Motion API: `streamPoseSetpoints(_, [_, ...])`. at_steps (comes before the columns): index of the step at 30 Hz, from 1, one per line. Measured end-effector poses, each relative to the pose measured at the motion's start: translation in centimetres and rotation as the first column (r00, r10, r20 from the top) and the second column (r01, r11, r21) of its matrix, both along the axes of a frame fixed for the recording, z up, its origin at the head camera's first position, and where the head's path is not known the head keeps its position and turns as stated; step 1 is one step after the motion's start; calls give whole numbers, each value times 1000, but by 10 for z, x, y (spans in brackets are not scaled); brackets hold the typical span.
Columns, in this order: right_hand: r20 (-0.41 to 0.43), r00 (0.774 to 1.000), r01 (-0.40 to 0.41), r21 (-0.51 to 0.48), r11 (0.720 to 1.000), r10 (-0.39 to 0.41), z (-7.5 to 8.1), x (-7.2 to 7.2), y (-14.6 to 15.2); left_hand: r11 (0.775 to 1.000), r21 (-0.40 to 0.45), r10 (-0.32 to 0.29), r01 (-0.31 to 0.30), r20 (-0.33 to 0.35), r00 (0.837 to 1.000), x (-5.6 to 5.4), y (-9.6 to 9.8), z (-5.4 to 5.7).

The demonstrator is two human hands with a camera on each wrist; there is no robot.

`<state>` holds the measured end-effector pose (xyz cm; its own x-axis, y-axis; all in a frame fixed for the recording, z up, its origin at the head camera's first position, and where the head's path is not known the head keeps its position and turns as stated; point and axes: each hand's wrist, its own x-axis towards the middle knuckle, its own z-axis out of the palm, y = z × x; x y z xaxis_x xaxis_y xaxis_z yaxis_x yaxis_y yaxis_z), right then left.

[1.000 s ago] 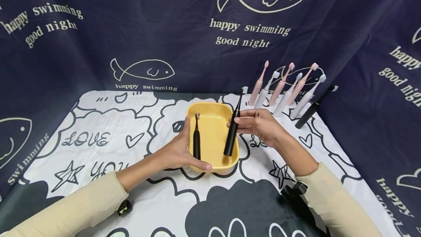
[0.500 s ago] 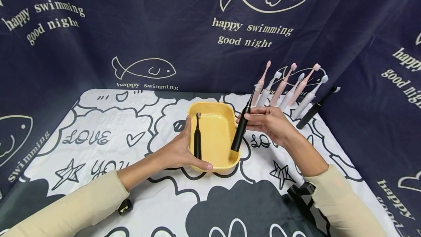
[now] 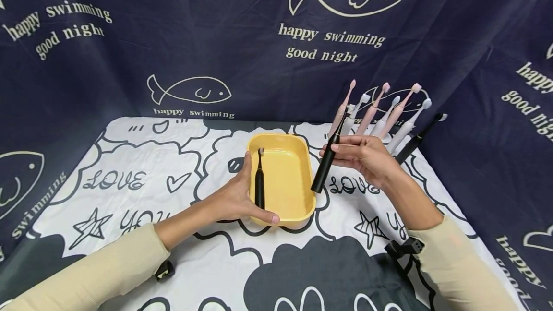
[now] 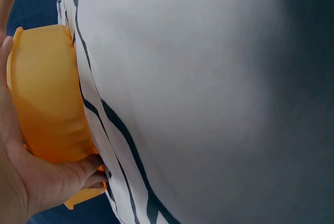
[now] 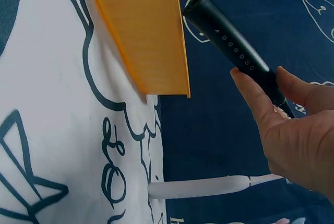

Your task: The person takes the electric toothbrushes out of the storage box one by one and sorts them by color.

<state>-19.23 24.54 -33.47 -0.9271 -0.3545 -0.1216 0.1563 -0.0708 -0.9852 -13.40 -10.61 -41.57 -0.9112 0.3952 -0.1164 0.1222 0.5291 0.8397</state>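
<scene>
My right hand point(image 3: 365, 157) pinches a black electric toothbrush point(image 3: 325, 166) by the upper part of its handle, brush head up and tilted to the right. It hangs in the air at the right rim of a yellow tray point(image 3: 282, 217). In the right wrist view, thumb and fingers close on the black handle point(image 5: 229, 36). My left hand point(image 3: 233, 198) grips the tray's left side, thumb over the near rim; the left wrist view shows fingers against the outer wall point(image 4: 49, 93). Inside the tray a second black electric toothbrush point(image 3: 259, 187) lies along the left wall.
Behind my right hand stands a slanting row of electric toothbrushes: several pink and white ones, such as a pink one point(image 3: 399, 112) and a white one point(image 3: 406, 126), with a black one point(image 3: 416, 140) at the right end. A patterned cloth point(image 3: 129, 157) covers the table; dark curtains point(image 3: 242, 37) hang behind.
My right hand has carried the black electric toothbrush rightward, from over the tray to just past its right rim, tilting it further. The left hand stays on the tray.
</scene>
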Motion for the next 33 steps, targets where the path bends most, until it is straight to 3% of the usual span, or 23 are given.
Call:
streamPoseSetpoints(18, [-44, 997, 68, 41, 997, -66, -1, 3, 19, 1000, 23, -10, 10, 6, 1000, 0, -1, 0])
streamPoseSetpoints(33, [-60, 989, 134, 21, 991, -133, -5, 6, 36, 999, 34, -10, 10, -6, 1000, -1, -1, -1])
